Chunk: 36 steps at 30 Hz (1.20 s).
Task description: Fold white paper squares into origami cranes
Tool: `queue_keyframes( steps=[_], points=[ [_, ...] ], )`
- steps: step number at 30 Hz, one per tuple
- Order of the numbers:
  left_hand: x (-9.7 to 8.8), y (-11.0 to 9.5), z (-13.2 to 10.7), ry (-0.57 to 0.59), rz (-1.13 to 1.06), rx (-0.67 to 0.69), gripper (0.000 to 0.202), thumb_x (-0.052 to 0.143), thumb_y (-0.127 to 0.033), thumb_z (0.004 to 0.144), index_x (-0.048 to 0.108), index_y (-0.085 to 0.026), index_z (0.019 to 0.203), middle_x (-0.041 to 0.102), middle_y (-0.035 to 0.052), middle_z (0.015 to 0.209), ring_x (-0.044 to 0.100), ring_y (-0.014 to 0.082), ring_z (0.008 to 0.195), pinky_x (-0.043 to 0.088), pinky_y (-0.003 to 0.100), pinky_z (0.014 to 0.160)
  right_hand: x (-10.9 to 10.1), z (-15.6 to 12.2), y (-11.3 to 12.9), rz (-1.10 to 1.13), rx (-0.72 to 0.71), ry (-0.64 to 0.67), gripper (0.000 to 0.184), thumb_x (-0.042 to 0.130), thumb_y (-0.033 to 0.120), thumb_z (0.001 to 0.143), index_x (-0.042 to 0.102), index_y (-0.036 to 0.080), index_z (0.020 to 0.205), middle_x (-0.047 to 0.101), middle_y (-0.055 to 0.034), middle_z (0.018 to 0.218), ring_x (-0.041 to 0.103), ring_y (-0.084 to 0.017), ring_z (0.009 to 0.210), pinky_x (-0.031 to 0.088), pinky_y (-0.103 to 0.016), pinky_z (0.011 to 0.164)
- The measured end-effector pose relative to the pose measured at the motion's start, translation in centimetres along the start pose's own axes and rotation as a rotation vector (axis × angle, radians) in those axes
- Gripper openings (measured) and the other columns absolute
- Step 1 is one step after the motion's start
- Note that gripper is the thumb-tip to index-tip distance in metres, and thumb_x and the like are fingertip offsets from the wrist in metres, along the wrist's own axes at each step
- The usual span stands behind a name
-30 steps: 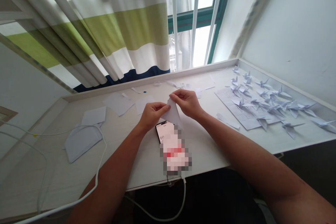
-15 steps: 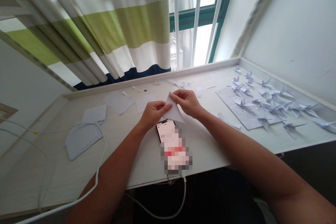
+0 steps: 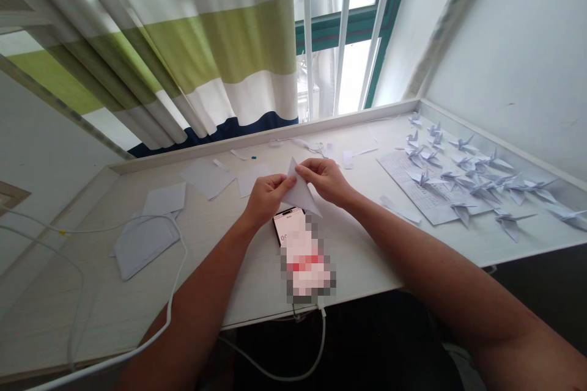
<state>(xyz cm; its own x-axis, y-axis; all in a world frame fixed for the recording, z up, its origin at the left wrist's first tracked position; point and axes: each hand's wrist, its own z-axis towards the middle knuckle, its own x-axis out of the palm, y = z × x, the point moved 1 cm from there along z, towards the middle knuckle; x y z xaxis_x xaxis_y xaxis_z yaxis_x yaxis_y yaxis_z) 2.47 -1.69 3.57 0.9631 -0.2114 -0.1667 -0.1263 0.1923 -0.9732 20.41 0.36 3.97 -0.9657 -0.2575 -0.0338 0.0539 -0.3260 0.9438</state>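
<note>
White paper triangle (image 3: 300, 192): held just above the phone (image 3: 288, 222), its upper edges pinched between the fingers of left hand (image 3: 266, 198) and right hand (image 3: 328, 178). Judged light, limp, easily creased; best taken at folded edges. Paper cranes (image 3: 472, 180) are laid well right of the phone.

A phone (image 3: 288, 226) lies on the pale desk (image 3: 367, 256) near its front edge, its screen partly blurred; a white cable (image 3: 177, 290) loops over the desk's left part; loose paper squares (image 3: 162, 200) lie at the left and middle; folded paper cranes (image 3: 477, 186) crowd the right end, some on a printed sheet (image 3: 406, 178); a striped curtain (image 3: 206, 55) hangs beside the barred window (image 3: 343, 43).
</note>
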Motion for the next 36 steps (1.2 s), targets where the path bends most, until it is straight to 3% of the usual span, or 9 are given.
queue_keyframes(
  steps=[3,9,13,18,22,27,36],
  points=[
    [-0.02,0.13,0.09,-0.014,-0.017,0.000,0.041,0.076,-0.055,0.083,0.077,-0.014,0.075,0.066,0.0009,0.064,0.052,0.0109,0.056,0.034,0.024,0.052,-0.09,0.01,-0.01,-0.055,-0.028,0.006,0.032,0.072,0.046,0.088,0.072,0.016,0.078,0.068,-0.0021,0.073,0.058,-0.015,0.068,0.046,-0.028,0.063],
    [0.27,-0.22,0.04,-0.010,-0.121,-0.058,0.042,0.085,-0.055,0.073,0.081,-0.014,0.081,0.072,0.0033,0.069,0.062,0.0154,0.062,0.047,0.026,0.058,-0.06,-0.08,0.20,-0.057,-0.062,-0.021,0.032,0.074,0.047,0.085,0.072,0.017,0.077,0.070,-0.0024,0.074,0.059,-0.015,0.070,0.048,-0.029,0.065],
    [0.23,-0.30,0.05,-0.063,-0.097,-0.029,0.039,0.084,-0.053,0.075,0.082,-0.015,0.080,0.073,0.0036,0.069,0.064,0.0159,0.061,0.049,0.027,0.058,0.03,-0.11,0.28,-0.046,-0.056,-0.048,0.037,0.075,0.053,0.085,0.072,0.017,0.078,0.070,-0.0030,0.074,0.060,-0.015,0.070,0.049,-0.029,0.064],
    [-0.20,-0.23,0.19,-0.197,-0.061,0.017,0.037,0.083,-0.053,0.076,0.084,-0.017,0.085,0.078,0.0052,0.080,0.067,0.0179,0.067,0.051,0.028,0.063,-0.06,0.01,-0.08,-0.071,0.009,0.014,0.044,0.075,0.059,0.083,0.073,0.015,0.082,0.069,-0.0039,0.076,0.061,-0.016,0.070,0.050,-0.029,0.064],
    [-0.33,-0.48,0.25,-0.191,-0.151,0.000,0.035,0.086,-0.051,0.073,0.082,-0.017,0.081,0.077,0.0039,0.079,0.067,0.0177,0.069,0.053,0.029,0.066,0.04,0.01,-0.17,-0.059,0.000,0.041,0.044,0.073,0.059,0.085,0.072,0.016,0.082,0.069,-0.0039,0.077,0.060,-0.015,0.071,0.049,-0.027,0.062],
    [-0.25,-0.69,0.24,-0.192,-0.212,-0.028,0.034,0.090,-0.047,0.069,0.081,-0.016,0.079,0.076,0.0037,0.077,0.066,0.0157,0.068,0.053,0.027,0.066,0.29,-0.27,0.09,-0.004,0.021,0.063,0.042,0.075,0.057,0.084,0.070,0.016,0.081,0.068,-0.0030,0.076,0.059,-0.015,0.070,0.049,-0.028,0.061],
    [-0.17,-0.33,0.30,-0.199,-0.258,-0.010,0.037,0.085,-0.052,0.075,0.080,-0.016,0.079,0.070,0.0009,0.067,0.058,0.0115,0.058,0.043,0.023,0.054,0.62,-0.45,0.01,0.008,0.041,0.121,0.041,0.074,0.057,0.085,0.070,0.016,0.080,0.067,-0.0023,0.074,0.058,-0.014,0.067,0.046,-0.027,0.060]
  ],
)
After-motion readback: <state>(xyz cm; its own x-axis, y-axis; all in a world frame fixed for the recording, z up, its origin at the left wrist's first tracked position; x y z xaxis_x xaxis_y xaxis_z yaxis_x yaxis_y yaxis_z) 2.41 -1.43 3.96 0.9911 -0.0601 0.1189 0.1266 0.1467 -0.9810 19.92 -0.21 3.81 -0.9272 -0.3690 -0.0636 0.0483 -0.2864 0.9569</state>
